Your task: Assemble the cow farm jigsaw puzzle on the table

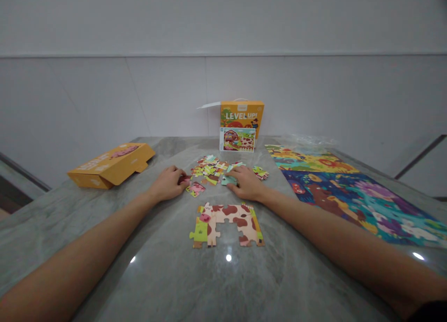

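My left hand rests at the left edge of a heap of jigsaw puzzle pieces. Its curled fingers are on a dark red and pink puzzle piece. At the heap's right side, the thumb and fingers of my right hand close around a pale blue puzzle piece. A loose pink and green piece lies just right of my left hand. Nearer to me is a partly joined cow puzzle, with a gap under the cow's belly.
A white-edged picture card leans against an orange "LEVEL UP!" box at the back. On the left lies a yellow box. Colourful joined puzzles cover the right side, with clear plastic wrapping behind.
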A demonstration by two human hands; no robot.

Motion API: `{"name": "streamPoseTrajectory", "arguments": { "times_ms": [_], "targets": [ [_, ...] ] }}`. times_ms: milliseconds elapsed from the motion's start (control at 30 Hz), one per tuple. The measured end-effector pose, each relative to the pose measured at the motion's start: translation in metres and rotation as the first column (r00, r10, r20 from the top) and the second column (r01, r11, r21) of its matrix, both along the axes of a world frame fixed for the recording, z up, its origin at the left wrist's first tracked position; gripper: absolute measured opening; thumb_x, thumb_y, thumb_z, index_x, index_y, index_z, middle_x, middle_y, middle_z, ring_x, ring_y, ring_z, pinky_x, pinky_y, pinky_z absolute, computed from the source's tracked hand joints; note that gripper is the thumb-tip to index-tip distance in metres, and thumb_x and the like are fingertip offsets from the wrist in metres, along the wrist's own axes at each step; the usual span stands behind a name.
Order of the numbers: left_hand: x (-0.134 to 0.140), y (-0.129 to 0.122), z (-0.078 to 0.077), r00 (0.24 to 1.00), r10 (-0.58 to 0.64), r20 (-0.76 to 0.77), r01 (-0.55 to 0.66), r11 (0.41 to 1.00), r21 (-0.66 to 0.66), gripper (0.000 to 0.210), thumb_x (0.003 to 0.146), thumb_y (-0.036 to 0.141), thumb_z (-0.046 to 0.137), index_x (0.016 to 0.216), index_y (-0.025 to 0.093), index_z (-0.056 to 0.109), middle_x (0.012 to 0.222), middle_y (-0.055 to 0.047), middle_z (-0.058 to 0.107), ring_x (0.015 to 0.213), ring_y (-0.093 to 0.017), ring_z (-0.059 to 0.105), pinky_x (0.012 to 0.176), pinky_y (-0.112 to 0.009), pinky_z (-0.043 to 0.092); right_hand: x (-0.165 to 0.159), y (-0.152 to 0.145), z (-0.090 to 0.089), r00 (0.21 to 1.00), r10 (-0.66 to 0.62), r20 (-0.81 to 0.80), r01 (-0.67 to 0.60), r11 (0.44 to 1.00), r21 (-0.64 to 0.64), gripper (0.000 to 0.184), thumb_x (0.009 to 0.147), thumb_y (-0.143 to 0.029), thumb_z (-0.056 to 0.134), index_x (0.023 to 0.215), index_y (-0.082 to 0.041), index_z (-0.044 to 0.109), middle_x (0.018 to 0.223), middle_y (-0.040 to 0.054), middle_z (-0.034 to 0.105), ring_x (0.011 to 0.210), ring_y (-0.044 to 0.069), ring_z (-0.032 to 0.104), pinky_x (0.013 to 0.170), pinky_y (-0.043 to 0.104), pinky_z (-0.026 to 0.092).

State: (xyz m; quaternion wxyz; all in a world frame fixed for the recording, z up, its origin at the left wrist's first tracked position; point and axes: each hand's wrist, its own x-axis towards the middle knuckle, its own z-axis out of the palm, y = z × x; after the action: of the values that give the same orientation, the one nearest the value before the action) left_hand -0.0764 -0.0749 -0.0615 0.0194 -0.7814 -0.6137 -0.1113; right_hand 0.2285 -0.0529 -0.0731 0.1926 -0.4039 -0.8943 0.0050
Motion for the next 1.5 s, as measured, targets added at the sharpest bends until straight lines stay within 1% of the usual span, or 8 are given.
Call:
{"name": "streamPoseTrajectory", "arguments": {
  "times_ms": [133, 267, 367, 800, 900, 1000, 1233, 1500],
  "targets": [
    [0.018, -0.012, 0.005, 0.981, -0.184, 0.069, 0.175, 0.977, 0.119, 0.049, 0.092, 0.04, 0.049, 0.133, 0.015, 0.058, 0.118, -0.015, 0.063, 0.111, -0.029, 0.057, 0.102, -0.044, 0.044, 0.004, 0.001, 0.0, 0.994, 0.062, -0.088, -0.056, 0.996, 0.064, 0.05, 0.083, -0.039, 0.07, 0.125, -0.015, 0.061, 0.121, 0.0144, 0.066, 0.113, 0.031, 0.055, 0.098, 0.045, 0.038],
    [0.038, -0.028, 0.009, 0.847, -0.53, 0.051, 0.518, 0.842, 0.147, 0.059, 0.099, 0.038, 0.046, 0.154, 0.024, 0.032, 0.145, -0.011, 0.051, 0.137, -0.031, 0.039, 0.113, -0.051, 0.032, -0.001, -0.002, 0.003, 0.959, 0.218, -0.182, -0.174, 0.957, 0.23, 0.057, 0.085, -0.044, 0.069, 0.13, -0.013, 0.053, 0.127, 0.0161, 0.062, 0.114, 0.03, 0.053, 0.098, 0.044, 0.038],
    [0.046, -0.034, 0.007, 0.777, -0.629, -0.004, 0.627, 0.774, 0.083, 0.063, 0.097, 0.041, 0.05, 0.155, 0.025, 0.029, 0.152, -0.011, 0.045, 0.147, -0.035, 0.023, 0.115, -0.059, 0.026, -0.004, -0.007, 0.005, 0.934, 0.305, -0.187, -0.249, 0.929, 0.272, 0.056, 0.087, -0.049, 0.066, 0.13, -0.015, 0.052, 0.126, 0.0156, 0.063, 0.114, 0.029, 0.052, 0.098, 0.043, 0.038],
    [0.03, -0.013, -0.005, 0.978, -0.2, 0.054, 0.188, 0.966, 0.177, 0.051, 0.096, 0.05, 0.046, 0.131, 0.017, 0.062, 0.134, -0.014, 0.062, 0.139, -0.038, 0.038, 0.106, -0.056, 0.039, 0.004, -0.004, 0.008, 0.99, -0.137, 0.018, 0.137, 0.991, 0.002, 0.051, 0.077, -0.025, 0.059, 0.127, -0.016, 0.06, 0.122, 0.0134, 0.066, 0.111, 0.032, 0.057, 0.099, 0.047, 0.034],
    [0.026, -0.006, -0.008, 0.976, -0.214, 0.032, 0.203, 0.957, 0.206, 0.04, 0.094, 0.046, 0.05, 0.116, 0.018, 0.069, 0.103, -0.01, 0.075, 0.106, -0.03, 0.063, 0.102, -0.05, 0.042, 0.005, -0.002, 0.007, 0.993, -0.111, 0.035, 0.111, 0.994, 0.0, 0.05, 0.078, -0.025, 0.059, 0.128, -0.017, 0.06, 0.124, 0.0122, 0.066, 0.115, 0.032, 0.055, 0.103, 0.048, 0.032],
    [0.025, -0.006, -0.005, 0.96, -0.274, 0.055, 0.246, 0.921, 0.303, 0.033, 0.094, 0.04, 0.052, 0.112, 0.019, 0.07, 0.08, -0.004, 0.073, 0.075, -0.02, 0.063, 0.096, -0.045, 0.043, 0.005, 0.0, 0.004, 0.996, -0.08, 0.041, 0.081, 0.997, -0.008, 0.05, 0.081, -0.028, 0.06, 0.13, -0.018, 0.058, 0.127, 0.0134, 0.064, 0.119, 0.033, 0.053, 0.106, 0.052, 0.028],
    [0.04, -0.023, 0.002, 0.844, -0.537, 0.013, 0.513, 0.813, 0.274, 0.046, 0.097, 0.038, 0.052, 0.14, 0.023, 0.055, 0.132, -0.011, 0.062, 0.126, -0.03, 0.048, 0.108, -0.05, 0.036, 0.008, 0.005, -0.001, 0.995, 0.097, -0.004, -0.096, 0.994, 0.044, 0.06, 0.08, -0.03, 0.066, 0.136, -0.015, 0.05, 0.127, 0.0158, 0.062, 0.12, 0.033, 0.051, 0.108, 0.056, 0.023],
    [0.049, -0.03, -0.003, 0.801, -0.599, -0.006, 0.598, 0.8, 0.033, 0.065, 0.099, 0.048, 0.048, 0.157, 0.032, 0.024, 0.154, -0.004, 0.044, 0.149, -0.039, 0.012, 0.116, -0.063, 0.019, 0.002, -0.003, 0.005, 0.94, 0.338, -0.041, -0.319, 0.917, 0.241, 0.059, 0.079, -0.025, 0.07, 0.133, -0.016, 0.05, 0.127, 0.0152, 0.06, 0.122, 0.032, 0.048, 0.111, 0.055, 0.024]
  ]
}}
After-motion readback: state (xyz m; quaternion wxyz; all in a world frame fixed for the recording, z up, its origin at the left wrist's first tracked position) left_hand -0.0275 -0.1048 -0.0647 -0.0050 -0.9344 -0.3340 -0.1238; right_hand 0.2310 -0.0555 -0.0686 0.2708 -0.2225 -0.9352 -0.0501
